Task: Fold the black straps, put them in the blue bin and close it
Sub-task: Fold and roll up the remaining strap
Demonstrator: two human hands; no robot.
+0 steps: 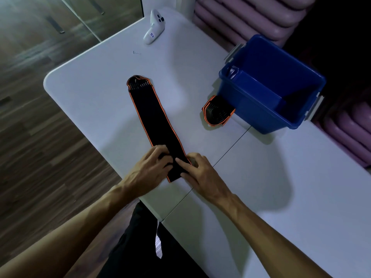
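Observation:
A long black strap [152, 115] with orange edging lies flat on the white table [281, 187], running from the far middle toward me. My left hand [149, 169] and my right hand [197, 171] both pinch its near end, fingers closed on the fabric. A second black strap [217, 112] with orange trim sticks out from under the near left corner of the blue bin [261, 115]. The bin stands open at the right; a blue panel leans inside it, possibly the lid.
A white handheld controller [154, 27] lies at the table's far end, with a small metal pin [136, 52] near it. Purple cushions [251, 15] sit behind the bin. The table's left edge drops to a wooden floor [40, 127].

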